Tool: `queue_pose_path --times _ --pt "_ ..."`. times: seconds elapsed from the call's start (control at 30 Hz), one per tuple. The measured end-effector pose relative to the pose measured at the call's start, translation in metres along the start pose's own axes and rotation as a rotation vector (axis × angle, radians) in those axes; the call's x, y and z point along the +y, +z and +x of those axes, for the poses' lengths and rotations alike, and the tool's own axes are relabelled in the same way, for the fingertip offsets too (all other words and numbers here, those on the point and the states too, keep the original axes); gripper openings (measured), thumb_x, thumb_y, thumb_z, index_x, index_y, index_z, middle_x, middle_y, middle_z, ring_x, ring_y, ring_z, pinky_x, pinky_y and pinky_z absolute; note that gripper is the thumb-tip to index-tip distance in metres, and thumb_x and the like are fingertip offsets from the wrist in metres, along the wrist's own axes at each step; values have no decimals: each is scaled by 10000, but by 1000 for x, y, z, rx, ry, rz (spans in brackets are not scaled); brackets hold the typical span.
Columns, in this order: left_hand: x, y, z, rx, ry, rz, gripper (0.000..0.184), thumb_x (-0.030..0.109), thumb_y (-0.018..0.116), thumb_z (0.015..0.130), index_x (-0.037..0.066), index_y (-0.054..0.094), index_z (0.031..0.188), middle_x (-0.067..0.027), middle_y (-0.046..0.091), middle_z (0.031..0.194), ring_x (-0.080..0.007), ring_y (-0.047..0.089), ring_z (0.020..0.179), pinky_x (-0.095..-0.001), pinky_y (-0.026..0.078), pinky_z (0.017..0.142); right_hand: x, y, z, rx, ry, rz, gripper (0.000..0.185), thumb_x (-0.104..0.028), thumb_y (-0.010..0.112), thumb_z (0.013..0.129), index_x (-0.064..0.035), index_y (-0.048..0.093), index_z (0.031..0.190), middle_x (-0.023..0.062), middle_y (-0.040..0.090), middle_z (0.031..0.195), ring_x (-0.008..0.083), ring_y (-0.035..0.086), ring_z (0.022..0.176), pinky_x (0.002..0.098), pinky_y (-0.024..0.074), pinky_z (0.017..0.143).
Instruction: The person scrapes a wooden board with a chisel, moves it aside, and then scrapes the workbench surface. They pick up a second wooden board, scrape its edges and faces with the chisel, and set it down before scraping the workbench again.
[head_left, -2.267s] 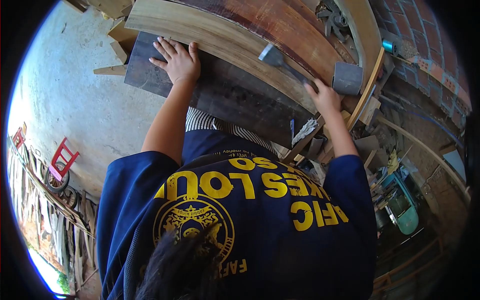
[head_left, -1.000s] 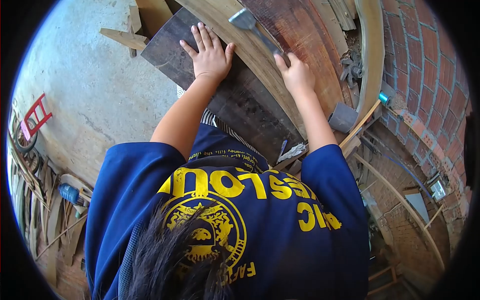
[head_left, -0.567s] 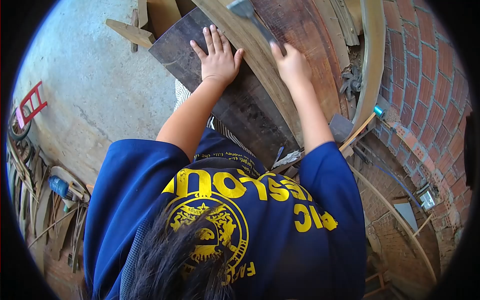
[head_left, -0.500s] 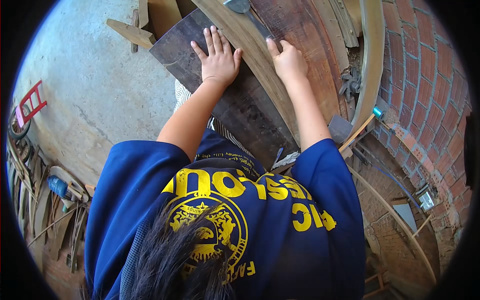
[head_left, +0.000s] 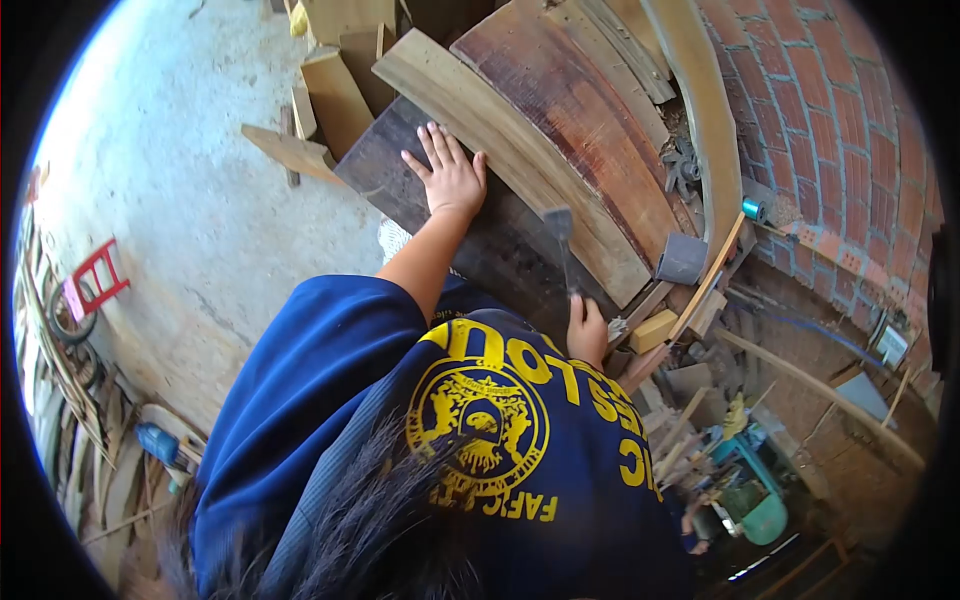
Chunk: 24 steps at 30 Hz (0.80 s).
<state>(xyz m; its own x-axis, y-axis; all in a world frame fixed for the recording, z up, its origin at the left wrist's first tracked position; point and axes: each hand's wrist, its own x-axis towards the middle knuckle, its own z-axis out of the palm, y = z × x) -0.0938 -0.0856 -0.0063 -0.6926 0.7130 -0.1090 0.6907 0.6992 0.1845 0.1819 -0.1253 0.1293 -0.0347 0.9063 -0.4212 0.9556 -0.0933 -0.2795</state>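
Observation:
My left hand [head_left: 453, 182] lies flat with fingers spread on a dark, stained wooden board [head_left: 500, 240]. In my right hand [head_left: 588, 330] is a scraper [head_left: 562, 240] with a flat grey blade, its blade end pointing away from me over the near part of the dark board. Beside that board runs a pale brown plank [head_left: 530, 160], and beyond it a reddish-brown plank [head_left: 570, 110]. Part of the scraper's handle is hidden in my fingers.
A brick wall [head_left: 800, 120] rises on the right, with a curved pale plank [head_left: 715, 130] before it. Wood offcuts [head_left: 345, 95] stand beyond the boards. A teal spool [head_left: 755, 209] and a wooden block [head_left: 653, 331] are at right. Wood strips [head_left: 60, 370] lie left on concrete.
My right hand has drawn the scraper back towards my body, from the far planks to the near part of the dark board. My left hand stays flat on the board. The view has shifted.

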Motion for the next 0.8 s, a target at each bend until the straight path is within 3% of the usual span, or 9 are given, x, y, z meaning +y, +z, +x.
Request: queue_pose_path --times 0.2,0.33,0.43,0.5,0.57,0.6,0.67,0.73,0.8 --pt "-13 3 1 113 93 -310 524 409 498 901 6 440 1230 -186 316 1422 -351 110 1409 -640 -51 1061 16 55 -47 154 255 215 446 -463 482 919 -37 615 917 247 625 818 438 600 796 470 461 636" --pt "-18 -19 31 100 540 -254 482 396 500 899 105 441 1280 -98 386 1405 -263 252 1376 -634 31 1074 -8 78 -57 201 288 295 476 -467 487 916 -9 598 858 246 628 818 433 601 804 477 459 635" --pt "-34 -36 95 58 1088 25 437 434 382 946 321 409 1367 45 347 1464 -181 306 1347 -520 136 1109 -18 88 -60 108 338 272 474 -449 482 923 11 577 860 268 616 826 452 587 808 482 452 637" --pt "-63 -57 131 10 729 -98 408 404 399 939 298 471 1326 20 401 1428 -183 335 1330 -523 138 1100 -31 85 -62 74 385 226 477 -437 466 931 27 570 900 288 610 837 477 579 819 488 454 650" --pt "-90 -65 157 61 25 -189 511 425 381 933 238 351 1407 -100 292 1486 -349 200 1382 -652 42 1051 -40 85 -62 64 407 279 490 -443 463 931 34 573 908 291 612 851 475 581 839 488 456 668" --pt "-87 -70 180 -51 -516 -71 592 444 377 929 157 280 1437 -168 200 1511 -419 71 1399 -693 3 1021 -43 86 -63 43 422 322 503 -448 460 931 42 575 915 295 614 866 472 582 858 488 458 686" --pt "-88 -64 179 35 -492 -238 627 467 367 931 98 284 1431 -197 174 1513 -425 25 1404 -681 6 1033 -51 90 -65 72 439 337 508 -447 460 932 47 578 925 298 614 885 469 582 879 484 459 706" --pt "-81 -45 159 219 284 18 604 465 384 930 135 305 1430 -162 204 1512 -363 99 1413 -617 51 1078 -58 89 -63 99 449 344 514 -447 459 933 53 580 935 302 614 904 465 582 899 479 460 727" --pt "-50 -71 129 -315 1019 65 525 438 402 936 231 343 1414 -82 283 1491 -278 195 1398 -540 116 1112 -68 82 -64 108 472 367 527 -451 456 934 60 582 924 302 611 920 464 578 915 473 454 741"
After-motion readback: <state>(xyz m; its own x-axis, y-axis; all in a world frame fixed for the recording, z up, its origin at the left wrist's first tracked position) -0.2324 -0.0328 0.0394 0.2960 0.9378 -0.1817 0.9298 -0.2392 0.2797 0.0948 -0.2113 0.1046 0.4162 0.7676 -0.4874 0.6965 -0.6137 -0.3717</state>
